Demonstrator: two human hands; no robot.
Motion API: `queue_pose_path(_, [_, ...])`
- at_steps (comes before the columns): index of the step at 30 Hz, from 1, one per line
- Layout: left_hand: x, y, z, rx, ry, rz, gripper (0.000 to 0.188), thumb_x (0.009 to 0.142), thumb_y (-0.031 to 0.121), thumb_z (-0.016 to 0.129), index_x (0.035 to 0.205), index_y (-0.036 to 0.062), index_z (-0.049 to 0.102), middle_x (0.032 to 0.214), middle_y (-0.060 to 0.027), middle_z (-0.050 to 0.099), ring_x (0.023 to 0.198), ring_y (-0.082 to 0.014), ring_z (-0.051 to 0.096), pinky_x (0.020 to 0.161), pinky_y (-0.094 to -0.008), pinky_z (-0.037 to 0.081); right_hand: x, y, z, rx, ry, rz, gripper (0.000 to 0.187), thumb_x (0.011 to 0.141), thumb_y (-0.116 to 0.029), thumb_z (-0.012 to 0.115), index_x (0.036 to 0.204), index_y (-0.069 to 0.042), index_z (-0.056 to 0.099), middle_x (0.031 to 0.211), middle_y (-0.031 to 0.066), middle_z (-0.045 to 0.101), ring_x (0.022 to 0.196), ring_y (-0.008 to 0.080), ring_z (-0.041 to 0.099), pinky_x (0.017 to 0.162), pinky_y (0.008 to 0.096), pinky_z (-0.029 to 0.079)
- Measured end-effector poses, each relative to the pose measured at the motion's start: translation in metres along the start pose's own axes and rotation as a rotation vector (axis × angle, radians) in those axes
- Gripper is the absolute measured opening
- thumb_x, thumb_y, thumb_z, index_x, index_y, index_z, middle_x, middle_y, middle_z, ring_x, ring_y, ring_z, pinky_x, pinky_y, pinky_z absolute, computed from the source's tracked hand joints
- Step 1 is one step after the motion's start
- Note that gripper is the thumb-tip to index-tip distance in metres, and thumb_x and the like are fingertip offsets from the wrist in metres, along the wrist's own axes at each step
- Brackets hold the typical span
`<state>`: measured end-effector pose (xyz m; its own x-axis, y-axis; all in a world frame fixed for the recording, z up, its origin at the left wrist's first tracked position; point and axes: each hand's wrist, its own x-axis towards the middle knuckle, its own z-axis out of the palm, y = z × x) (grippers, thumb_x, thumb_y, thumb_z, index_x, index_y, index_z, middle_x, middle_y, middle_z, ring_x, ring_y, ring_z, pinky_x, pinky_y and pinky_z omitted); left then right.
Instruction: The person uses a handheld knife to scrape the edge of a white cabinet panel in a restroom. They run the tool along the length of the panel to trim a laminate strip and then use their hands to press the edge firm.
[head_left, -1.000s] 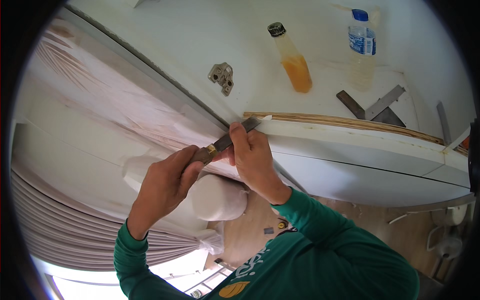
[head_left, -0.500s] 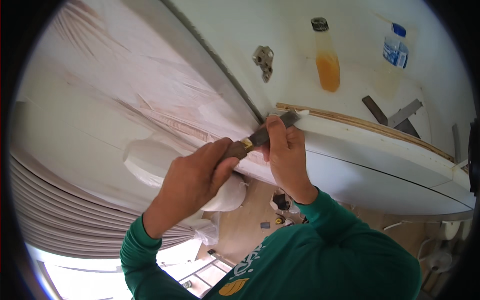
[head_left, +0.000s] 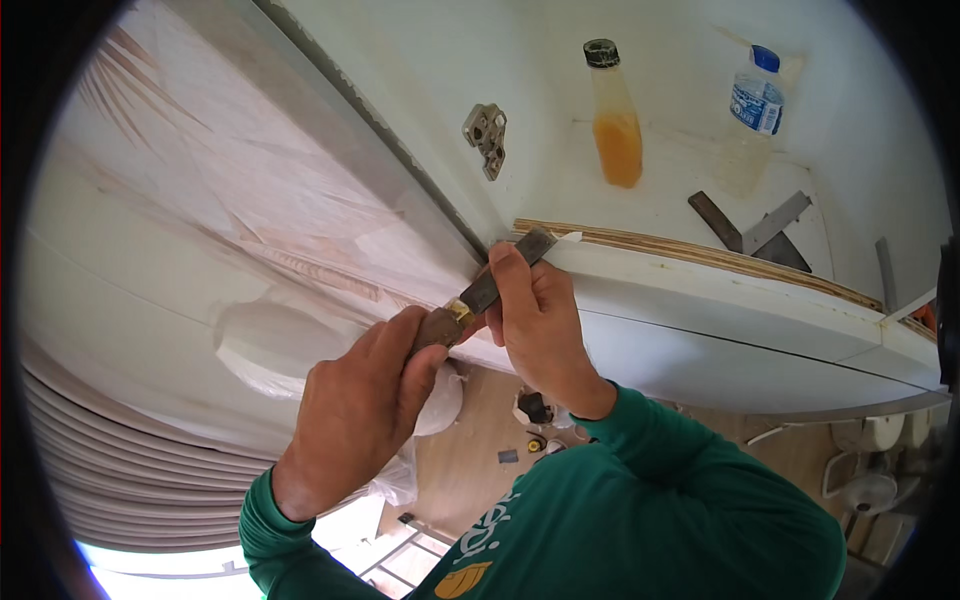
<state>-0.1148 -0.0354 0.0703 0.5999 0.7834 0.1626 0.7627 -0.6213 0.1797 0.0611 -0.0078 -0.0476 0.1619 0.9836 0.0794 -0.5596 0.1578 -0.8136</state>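
My left hand (head_left: pixel 352 408) is wrapped round the wooden handle of a chisel (head_left: pixel 482 290) with a brass-coloured ferrule. Further up, the fingers and thumb of my right hand (head_left: pixel 545 328) grip its broad dark blade. The blade's end lies against the cabinet's front edge (head_left: pixel 690 262), where a strip of bare plywood shows. A small white sliver (head_left: pixel 570 237) sticks out just past the tip. How the cutting edge meets the wood is too small to tell.
Inside the cabinet stand a bottle of orange liquid (head_left: pixel 617 145) and a blue-capped water bottle (head_left: pixel 755 105). Beside them lie a metal-bladed tool (head_left: pixel 778 222) and a dark flat bar (head_left: pixel 715 220). A metal hinge (head_left: pixel 487 140) is fixed to the side wall. Plastic sheeting (head_left: pixel 330 190) hangs at left.
The whole view has shifted, so the cabinet and bottles sit further left in the picture. Both hands keep their hold on the chisel, its end still at the plywood edge.
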Motion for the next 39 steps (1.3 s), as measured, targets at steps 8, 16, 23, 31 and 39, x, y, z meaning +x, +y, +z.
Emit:
queue_pose_path(8, [0.005, -0.009, 0.006, -0.036, -0.026, 0.022, 0.033, 0.114, 0.025, 0.068, 0.136, 0.0004, 0.064, 0.095, -0.0206, 0.074, 0.073, -0.0448, 0.072, 0.058, -0.0505, 0.055, 0.000, 0.007, -0.007, -0.117, 0.002, -0.061, 0.055, 0.123, -0.038, 0.049, 0.083, -0.004, 0.067, 0.061, -0.0004, 0.055, 0.055, 0.0068, 0.047, 0.054, 0.0282, 0.036])
queue_pose_path(16, [0.007, -0.018, 0.006, -0.060, -0.026, 0.060, 0.034, 0.113, 0.026, 0.069, 0.136, 0.0008, 0.064, 0.102, -0.0189, 0.076, 0.077, -0.0434, 0.073, 0.059, -0.0496, 0.056, -0.005, 0.010, -0.004, -0.086, 0.020, -0.070, 0.054, 0.123, -0.038, 0.050, 0.085, -0.005, 0.069, 0.065, -0.0009, 0.059, 0.056, 0.0066, 0.049, 0.053, 0.0272, 0.037])
queue_pose_path(23, [0.002, -0.019, 0.022, -0.030, 0.064, 0.140, 0.034, 0.110, 0.028, 0.072, 0.135, 0.0061, 0.063, 0.089, -0.0108, 0.067, 0.065, -0.0356, 0.068, 0.052, -0.0459, 0.054, -0.008, 0.012, -0.008, -0.114, 0.074, -0.136, 0.053, 0.123, -0.040, 0.049, 0.086, -0.007, 0.068, 0.064, -0.0021, 0.057, 0.051, 0.0036, 0.046, 0.048, 0.0247, 0.033])
queue_pose_path(31, [-0.001, -0.004, 0.016, 0.075, 0.018, 0.027, 0.035, 0.111, 0.032, 0.072, 0.135, 0.0076, 0.064, 0.090, -0.0090, 0.068, 0.059, -0.0351, 0.067, 0.049, -0.0462, 0.052, -0.005, 0.008, -0.007, -0.099, 0.087, -0.056, 0.062, 0.122, -0.039, 0.052, 0.072, -0.005, 0.066, 0.054, -0.0026, 0.051, 0.045, 0.0060, 0.040, 0.044, 0.0280, 0.028])
queue_pose_path(39, [-0.001, -0.015, 0.024, -0.043, 0.004, 0.039, 0.039, 0.111, 0.028, 0.072, 0.139, 0.0033, 0.062, 0.095, -0.0154, 0.073, 0.071, -0.0400, 0.073, 0.054, -0.0499, 0.056, -0.009, -0.007, -0.007, -0.087, 0.006, 0.031, 0.058, 0.121, -0.033, 0.056, 0.071, -0.004, 0.064, 0.060, -0.0037, 0.056, 0.055, 0.0048, 0.044, 0.050, 0.0289, 0.032])
